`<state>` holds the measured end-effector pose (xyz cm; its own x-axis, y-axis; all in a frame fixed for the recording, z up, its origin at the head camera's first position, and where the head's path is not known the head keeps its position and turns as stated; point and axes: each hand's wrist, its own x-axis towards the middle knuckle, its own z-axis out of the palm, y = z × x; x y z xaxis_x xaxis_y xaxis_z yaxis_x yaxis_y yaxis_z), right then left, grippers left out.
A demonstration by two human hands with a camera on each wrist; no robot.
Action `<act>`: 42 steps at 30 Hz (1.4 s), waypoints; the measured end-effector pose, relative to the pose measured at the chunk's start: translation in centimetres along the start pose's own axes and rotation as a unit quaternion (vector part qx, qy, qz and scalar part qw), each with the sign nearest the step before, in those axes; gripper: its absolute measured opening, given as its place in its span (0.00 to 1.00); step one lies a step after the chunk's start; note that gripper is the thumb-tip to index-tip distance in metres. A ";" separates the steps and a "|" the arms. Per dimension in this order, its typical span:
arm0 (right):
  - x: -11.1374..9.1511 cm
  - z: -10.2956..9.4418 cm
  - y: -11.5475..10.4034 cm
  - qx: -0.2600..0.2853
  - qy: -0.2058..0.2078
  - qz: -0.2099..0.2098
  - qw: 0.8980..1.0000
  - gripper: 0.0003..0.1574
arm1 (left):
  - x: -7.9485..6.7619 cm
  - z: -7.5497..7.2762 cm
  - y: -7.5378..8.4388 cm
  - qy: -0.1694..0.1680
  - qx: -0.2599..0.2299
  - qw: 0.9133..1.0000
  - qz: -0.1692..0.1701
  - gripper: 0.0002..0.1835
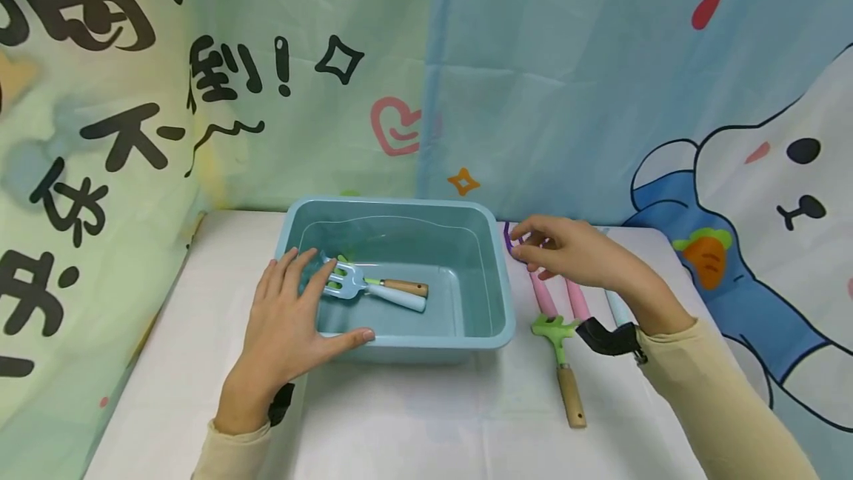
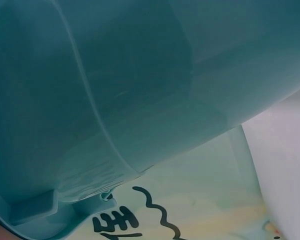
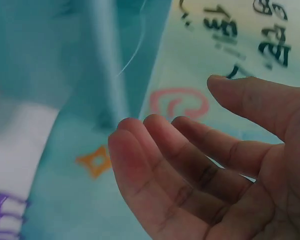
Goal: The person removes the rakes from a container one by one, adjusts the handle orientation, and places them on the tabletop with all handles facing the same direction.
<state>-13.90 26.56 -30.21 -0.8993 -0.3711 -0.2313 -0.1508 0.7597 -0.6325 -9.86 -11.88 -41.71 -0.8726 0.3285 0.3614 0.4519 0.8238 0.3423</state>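
A light blue plastic basin [image 1: 426, 341] sits in front of me. My left hand [image 1: 286, 321] rests at its left front corner, fingers spread over the rim and thumb along the front edge. Basin wall [image 2: 130, 100] fills most of the left wrist view. Inside lie a light blue toy garden fork [image 1: 396, 297] and a tool with a wooden handle [image 1: 412, 287]; the left fingers partly overlap the fork's head. Right of the basin, my right hand [image 1: 573, 250] hovers above several tools, holding nothing. Its fingers bend loosely, thumb apart, in the right wrist view.
Under the right hand lie two pink handles [image 1: 577, 300], a light blue handle [image 1: 618, 308] and a purple tool head [image 3: 2, 215], partly hidden. Nearer me is a green hand rake [image 1: 569, 391] with a wooden handle. Printed cloth [image 1: 533, 95] hangs behind the white table [image 1: 413, 421].
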 end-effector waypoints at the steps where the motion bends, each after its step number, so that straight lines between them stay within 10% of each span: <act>1: 0.5 0.0 -0.7 0.002 -0.007 -0.005 1.000 0.23 | 0.0 0.0 0.0 0.001 -0.001 1.000 0.000 0.59; 13: 9.9 3.3 -6.6 -0.036 -0.181 -0.051 0.982 0.23 | 0.0 0.1 -0.4 0.012 0.007 1.000 0.003 0.60; 21: 16.5 7.4 -7.0 0.023 -0.266 0.021 0.963 0.21 | 0.1 0.3 -0.6 0.022 0.006 1.000 0.009 0.60; 42: 18.7 13.6 -4.2 -0.041 -0.323 0.053 0.944 0.22 | 0.0 0.2 -0.8 0.032 0.001 0.999 0.015 0.60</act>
<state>-24.50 9.21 -41.95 -0.4769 -0.5193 -0.7091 -0.1302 0.8396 -0.5273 -10.24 -12.42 -42.16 -0.8446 0.3235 0.4266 0.4780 0.8145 0.3287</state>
